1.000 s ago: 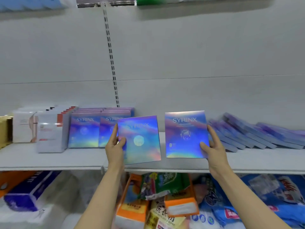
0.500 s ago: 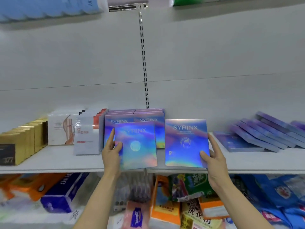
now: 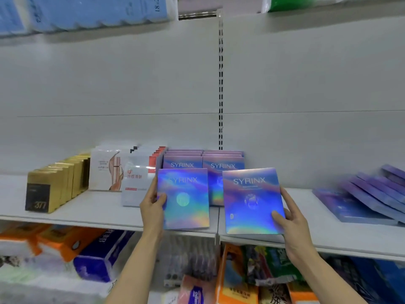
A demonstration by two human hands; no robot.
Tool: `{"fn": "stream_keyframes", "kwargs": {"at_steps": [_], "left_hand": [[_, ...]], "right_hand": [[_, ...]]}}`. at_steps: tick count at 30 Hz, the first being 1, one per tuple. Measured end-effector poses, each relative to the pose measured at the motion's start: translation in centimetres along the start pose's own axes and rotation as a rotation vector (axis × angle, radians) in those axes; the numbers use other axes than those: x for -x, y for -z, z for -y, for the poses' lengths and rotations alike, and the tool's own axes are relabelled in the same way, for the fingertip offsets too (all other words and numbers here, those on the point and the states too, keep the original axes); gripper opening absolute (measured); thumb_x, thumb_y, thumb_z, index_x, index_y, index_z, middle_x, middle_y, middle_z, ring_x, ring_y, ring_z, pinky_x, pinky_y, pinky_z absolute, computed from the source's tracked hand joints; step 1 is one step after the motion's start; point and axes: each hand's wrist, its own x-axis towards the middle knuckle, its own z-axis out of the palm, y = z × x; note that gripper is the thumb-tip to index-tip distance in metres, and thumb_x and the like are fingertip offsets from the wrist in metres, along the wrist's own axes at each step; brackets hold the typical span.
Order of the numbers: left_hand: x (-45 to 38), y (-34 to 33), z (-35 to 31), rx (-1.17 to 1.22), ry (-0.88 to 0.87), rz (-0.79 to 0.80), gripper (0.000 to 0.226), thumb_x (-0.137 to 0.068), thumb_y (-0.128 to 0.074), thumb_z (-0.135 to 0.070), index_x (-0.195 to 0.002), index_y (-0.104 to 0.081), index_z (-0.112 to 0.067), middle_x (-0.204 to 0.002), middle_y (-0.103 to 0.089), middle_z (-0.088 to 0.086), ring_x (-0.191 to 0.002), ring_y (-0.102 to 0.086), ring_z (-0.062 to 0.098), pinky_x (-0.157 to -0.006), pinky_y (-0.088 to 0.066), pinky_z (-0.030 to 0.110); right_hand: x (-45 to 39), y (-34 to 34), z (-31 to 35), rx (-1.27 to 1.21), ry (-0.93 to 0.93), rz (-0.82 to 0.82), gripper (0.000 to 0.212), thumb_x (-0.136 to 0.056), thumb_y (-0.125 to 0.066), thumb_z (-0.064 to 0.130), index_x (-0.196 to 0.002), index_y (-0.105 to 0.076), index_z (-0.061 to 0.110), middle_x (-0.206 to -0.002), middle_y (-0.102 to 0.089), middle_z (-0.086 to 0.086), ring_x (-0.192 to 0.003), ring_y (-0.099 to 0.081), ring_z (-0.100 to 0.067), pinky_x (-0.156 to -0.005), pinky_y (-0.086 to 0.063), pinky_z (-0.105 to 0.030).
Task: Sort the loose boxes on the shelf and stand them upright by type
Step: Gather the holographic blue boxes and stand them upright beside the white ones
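My left hand (image 3: 152, 205) grips the left edge of an upright holographic SYRINX box with a round moon print (image 3: 186, 198), near the shelf's front edge. My right hand (image 3: 289, 218) holds the right edge of a second upright SYRINX box (image 3: 249, 200), just right of the first. Behind them stand two rows of upright SYRINX boxes (image 3: 203, 163). On the right, several purple boxes (image 3: 370, 194) lie flat and fanned over one another.
The white shelf (image 3: 98, 207) also carries upright gold boxes (image 3: 57, 183) at the left and white boxes (image 3: 133, 174) next to the SYRINX rows. A slotted upright (image 3: 220, 84) runs up the back panel. Packaged goods fill the shelf below and the one above.
The view has swung left, so the shelf contents sit further right in frame. Both held boxes have come in front of the upright SYRINX rows, the left-hand box now covering the left row.
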Motion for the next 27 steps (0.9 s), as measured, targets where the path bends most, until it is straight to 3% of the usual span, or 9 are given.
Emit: {"fn": "stream_keyframes", "kwargs": {"at_steps": [6,11,13,16,17,20,22,24,27], "left_hand": [[-3.8,0.6,0.4,-0.021,-0.027,0.047,0.054,-0.099,-0.049,0.000,-0.137,-0.048,-0.039,-0.109,-0.065,-0.006,-0.090,-0.065,0.009,-0.062,-0.055,0.016],[-6.5,0.4,2.3,-0.411,-0.257,0.100,0.056,-0.101,-0.046,-0.009,-0.148,-0.038,-0.038,-0.118,-0.057,0.000,-0.108,-0.057,0.018,-0.085,-0.053,0.033],[-7.0,0.0,3.1,-0.621,-0.423,0.094,0.061,-0.100,-0.043,-0.007,-0.154,-0.028,-0.031,-0.129,-0.049,0.001,-0.116,-0.047,0.017,-0.095,-0.040,0.027],[-7.3,-0.3,3.8,-0.770,-0.476,0.111,0.057,-0.101,-0.040,-0.010,-0.154,-0.028,-0.028,-0.153,-0.035,-0.001,-0.134,-0.035,0.016,-0.101,-0.020,0.003],[-7.6,-0.3,3.9,-0.772,-0.495,0.081,0.059,-0.100,-0.043,-0.008,-0.154,-0.028,-0.026,-0.154,-0.034,0.000,-0.131,-0.036,0.018,-0.101,-0.022,0.004],[-7.9,-0.6,4.9,-0.892,-0.672,0.147,0.079,-0.086,-0.057,0.007,-0.155,-0.025,-0.015,-0.157,-0.028,0.015,-0.124,-0.043,0.034,-0.103,-0.042,0.040],[-7.9,-0.6,5.7,-0.999,-0.783,0.370,0.071,-0.095,-0.053,-0.014,-0.157,-0.018,-0.013,-0.163,-0.015,0.014,-0.144,-0.027,0.036,-0.112,-0.033,0.050],[-8.0,0.3,6.7,-1.153,-0.963,0.622,0.071,-0.101,-0.039,-0.049,-0.158,-0.014,-0.015,-0.166,-0.005,0.010,-0.152,-0.006,0.030,-0.120,-0.013,0.047],[-8.7,1.0,7.0,-1.327,-1.161,0.790,0.088,-0.093,-0.032,-0.074,-0.158,-0.015,-0.018,-0.165,-0.006,0.011,-0.152,-0.003,0.029,-0.118,-0.009,0.048]], "right_hand": [[-1.3,-2.9,-1.1,0.037,0.027,-0.074,0.070,-0.089,-0.052,-0.010,-0.135,-0.052,0.042,-0.103,-0.065,-0.027,-0.089,-0.062,-0.028,-0.092,-0.049,-0.051],[-1.7,-5.4,-1.9,0.035,0.076,-0.093,0.068,-0.089,-0.055,-0.009,-0.136,-0.051,0.040,-0.104,-0.069,-0.020,-0.093,-0.065,-0.028,-0.088,-0.052,-0.049],[-1.6,-6.0,-2.5,0.047,0.088,-0.108,0.069,-0.088,-0.055,-0.010,-0.134,-0.052,0.042,-0.100,-0.071,-0.016,-0.094,-0.066,-0.028,-0.086,-0.054,-0.046],[-1.4,-6.8,-3.3,0.027,0.088,-0.134,0.069,-0.088,-0.054,-0.011,-0.133,-0.051,0.041,-0.094,-0.072,-0.010,-0.090,-0.068,-0.024,-0.076,-0.059,-0.035],[-1.5,-7.1,-3.5,0.029,0.092,-0.144,0.069,-0.088,-0.054,-0.011,-0.135,-0.050,0.040,-0.093,-0.071,-0.010,-0.088,-0.068,-0.022,-0.073,-0.059,-0.032],[-2.1,-7.5,-4.1,0.074,0.109,-0.172,0.069,-0.089,-0.055,-0.009,-0.137,-0.048,0.039,-0.096,-0.070,-0.010,-0.085,-0.069,-0.017,-0.072,-0.058,-0.030],[-2.5,-7.7,-4.3,0.122,0.116,-0.163,0.068,-0.091,-0.054,-0.008,-0.138,-0.047,0.041,-0.106,-0.071,-0.011,-0.093,-0.069,-0.021,-0.082,-0.057,-0.039],[-2.9,-8.0,-4.4,0.160,0.134,-0.142,0.067,-0.092,-0.052,-0.007,-0.140,-0.046,0.040,-0.116,-0.069,-0.008,-0.105,-0.066,-0.024,-0.091,-0.054,-0.043],[-3.5,-8.0,-4.3,0.245,0.198,-0.097,0.063,-0.091,-0.058,0.003,-0.138,-0.043,0.043,-0.134,-0.060,0.003,-0.121,-0.057,-0.016,-0.100,-0.048,-0.036]]}}
